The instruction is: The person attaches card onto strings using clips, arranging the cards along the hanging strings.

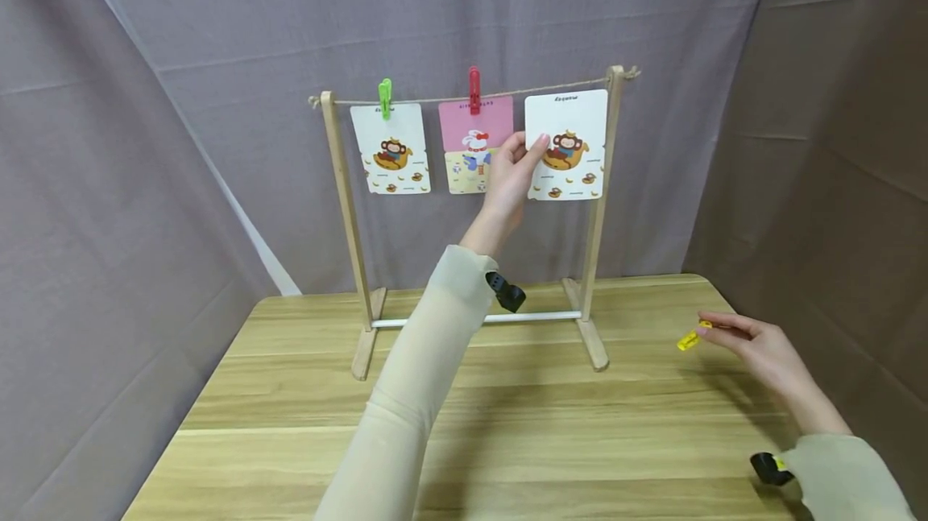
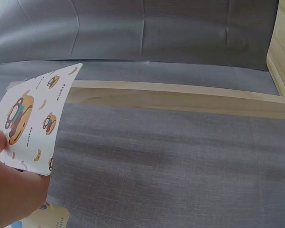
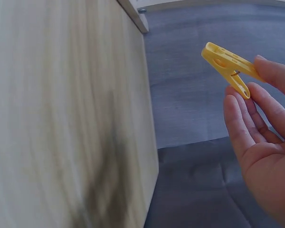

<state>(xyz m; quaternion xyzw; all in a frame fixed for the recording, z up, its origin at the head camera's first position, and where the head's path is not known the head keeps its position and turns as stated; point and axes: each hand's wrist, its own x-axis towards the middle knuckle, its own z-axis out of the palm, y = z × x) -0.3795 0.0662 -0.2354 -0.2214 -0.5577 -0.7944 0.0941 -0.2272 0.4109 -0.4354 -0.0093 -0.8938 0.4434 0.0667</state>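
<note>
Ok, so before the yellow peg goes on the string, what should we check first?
1. Monkey card held up at the string: ok, the left hand grips its left edge.
2. Yellow peg in hand: ok, the right hand pinches it by its end.
3. Peg's jaws open: not ok, in the right wrist view they look closed.
4. Peg near the card: not ok, it is low, over the table.
5. Free string above the card: ok, the green peg and red peg sit further left.
6. Card's top edge touching the string: cannot tell.
</note>
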